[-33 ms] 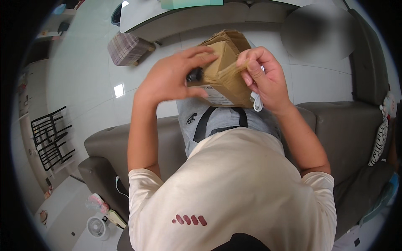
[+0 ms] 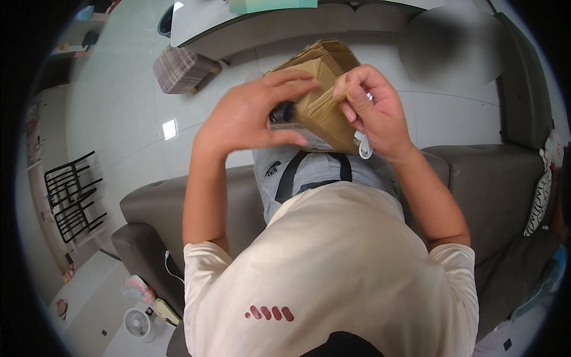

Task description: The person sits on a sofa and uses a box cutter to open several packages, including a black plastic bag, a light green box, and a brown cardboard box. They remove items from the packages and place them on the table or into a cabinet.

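Pale glossy floor tiles (image 2: 131, 89) are filling the background, and I am sitting on a grey-brown upholstered sofa (image 2: 488, 190) with both forearms raised in front of my chest.

1. Position of the work. I am holding a brown corrugated cardboard box (image 2: 318, 89) in the air above my lap, clear of the sofa and the floor. It is tilting, with its flaps towards me.

2. Left hand (image 2: 250, 113). The grip is closing around the near left side of the box: the fingers are lying across the top flap and the thumb is running beneath, pinning a small black object (image 2: 282, 113) against the cardboard. What that object is I cannot tell.

3. Right hand (image 2: 372, 110). The grip is clamping on the right edge of the box, with the thumb pressing on the flap. A thin white looped cord (image 2: 363, 146) is hanging below this hand; whether it is attached to the box is not clear.

4. Progress, as judged. The flaps are looking partly lifted and creased, so opening appears to be under way. The interior is not showing, and nothing is lying out on my lap, so emptying the box seems not yet done.

5. Surroundings. A low grey bench (image 2: 250, 27) is standing beyond the box, with a small woven stool (image 2: 181, 68) beside it. A black wire rack (image 2: 74, 196) is lying on the floor to the left, and a small white fan (image 2: 140, 324) is standing at lower left.
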Motion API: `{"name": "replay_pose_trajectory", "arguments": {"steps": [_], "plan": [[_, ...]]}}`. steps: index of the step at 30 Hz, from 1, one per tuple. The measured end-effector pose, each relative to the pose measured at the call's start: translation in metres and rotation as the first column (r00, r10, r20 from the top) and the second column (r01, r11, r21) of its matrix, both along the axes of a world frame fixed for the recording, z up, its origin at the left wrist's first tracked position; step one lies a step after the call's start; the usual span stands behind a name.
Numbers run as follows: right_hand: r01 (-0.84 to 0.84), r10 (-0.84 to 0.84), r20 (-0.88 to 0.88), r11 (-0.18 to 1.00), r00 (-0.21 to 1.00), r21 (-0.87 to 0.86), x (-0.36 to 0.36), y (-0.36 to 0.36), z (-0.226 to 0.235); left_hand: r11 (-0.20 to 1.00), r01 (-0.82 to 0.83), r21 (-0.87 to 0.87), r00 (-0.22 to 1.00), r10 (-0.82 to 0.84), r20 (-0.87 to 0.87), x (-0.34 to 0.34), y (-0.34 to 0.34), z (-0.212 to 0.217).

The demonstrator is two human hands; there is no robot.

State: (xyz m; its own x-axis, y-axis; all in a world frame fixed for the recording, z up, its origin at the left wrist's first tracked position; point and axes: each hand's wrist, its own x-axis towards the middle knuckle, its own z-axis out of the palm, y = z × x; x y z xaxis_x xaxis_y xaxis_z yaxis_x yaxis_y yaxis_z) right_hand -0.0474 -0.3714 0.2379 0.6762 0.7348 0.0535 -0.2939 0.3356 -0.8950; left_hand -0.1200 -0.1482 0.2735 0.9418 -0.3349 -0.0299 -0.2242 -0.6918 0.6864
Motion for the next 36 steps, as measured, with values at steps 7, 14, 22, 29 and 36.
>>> {"name": "replay_pose_trajectory", "arguments": {"steps": [7, 14, 22, 29, 36], "plan": [[-0.174, 0.176, -0.032, 0.984, 0.984, 0.044, -0.012, 0.014, 0.001, 0.986, -0.156, -0.053, 0.988, 0.156, -0.008, -0.006, -0.027, -0.019], [-0.044, 0.075, -0.259, 0.991, 0.963, 0.123, -0.014, 0.002, -0.019, 0.970, -0.171, -0.174, 0.985, 0.169, -0.027, -0.013, -0.017, -0.049], [-0.048, 0.051, -0.103, 0.998, 0.993, 0.030, -0.007, -0.006, -0.028, 0.938, -0.242, -0.250, 0.970, 0.242, -0.033, -0.017, -0.015, -0.063], [0.107, 0.317, 0.568, 0.800, 0.759, -0.590, -0.017, -0.020, 0.004, 0.947, -0.181, -0.264, 0.980, 0.197, 0.032, -0.051, 0.004, -0.060], [-0.041, 0.640, 0.579, 0.688, 0.505, -0.725, -0.039, -0.035, -0.016, 0.867, -0.363, -0.342, 0.929, 0.364, -0.063, -0.033, 0.027, -0.052]]}}
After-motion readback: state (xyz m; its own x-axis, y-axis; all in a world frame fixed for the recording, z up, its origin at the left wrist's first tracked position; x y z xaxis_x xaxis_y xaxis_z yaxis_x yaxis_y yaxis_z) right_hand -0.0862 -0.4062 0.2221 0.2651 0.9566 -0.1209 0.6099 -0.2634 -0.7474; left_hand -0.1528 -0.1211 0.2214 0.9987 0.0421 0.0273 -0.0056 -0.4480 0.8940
